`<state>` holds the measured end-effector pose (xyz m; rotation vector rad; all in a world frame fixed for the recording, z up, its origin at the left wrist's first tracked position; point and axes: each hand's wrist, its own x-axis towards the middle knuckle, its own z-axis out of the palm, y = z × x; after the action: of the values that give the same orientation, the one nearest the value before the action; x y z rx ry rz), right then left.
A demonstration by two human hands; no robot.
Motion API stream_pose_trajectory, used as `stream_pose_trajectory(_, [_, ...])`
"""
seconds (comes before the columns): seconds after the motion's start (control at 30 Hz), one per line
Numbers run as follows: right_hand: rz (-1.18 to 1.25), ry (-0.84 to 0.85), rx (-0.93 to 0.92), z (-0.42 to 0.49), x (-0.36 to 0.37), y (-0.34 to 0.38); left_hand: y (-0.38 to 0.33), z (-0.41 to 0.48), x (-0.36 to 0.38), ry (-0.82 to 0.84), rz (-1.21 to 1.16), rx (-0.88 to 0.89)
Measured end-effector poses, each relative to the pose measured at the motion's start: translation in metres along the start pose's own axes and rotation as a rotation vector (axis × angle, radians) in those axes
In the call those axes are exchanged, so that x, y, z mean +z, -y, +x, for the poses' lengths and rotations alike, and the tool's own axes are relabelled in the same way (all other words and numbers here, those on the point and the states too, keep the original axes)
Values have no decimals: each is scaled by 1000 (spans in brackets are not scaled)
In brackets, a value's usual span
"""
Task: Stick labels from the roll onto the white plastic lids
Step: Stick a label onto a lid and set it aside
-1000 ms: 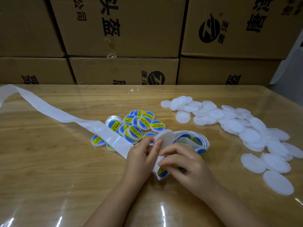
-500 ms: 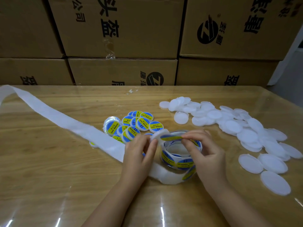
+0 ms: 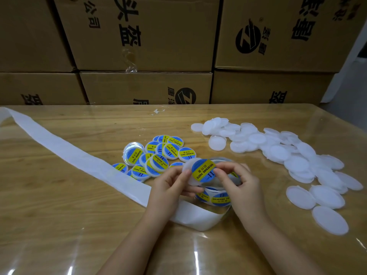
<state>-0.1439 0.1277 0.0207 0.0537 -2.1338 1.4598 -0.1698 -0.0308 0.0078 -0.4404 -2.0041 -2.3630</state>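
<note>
- The left hand (image 3: 170, 187) pinches the left edge of a round white plastic lid (image 3: 187, 168), which is held just above the bench, near the middle of the scene.
- A round blue-and-yellow paper label (image 3: 203, 170) lies on the lid's face. The right hand (image 3: 242, 185) pinches the lid's right edge, thumb on the label.
- Just nearer than the lid stands the roll of labels (image 3: 217, 197). Its bare white backing strip (image 3: 69, 149) trails far left across the glossy wooden bench (image 3: 59, 225).
- A heap of labelled lids (image 3: 158, 157) sits just left of the hands, and plain white lids (image 3: 288, 155) spread to the right.
- Along the far side stand stacked brown cardboard boxes (image 3: 149, 36).
</note>
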Motion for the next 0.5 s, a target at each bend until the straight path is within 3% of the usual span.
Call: stream_pose_trajectory(0.5, [-92,-18,-114,-2,3,6,2,-1,4,63,-38,-24])
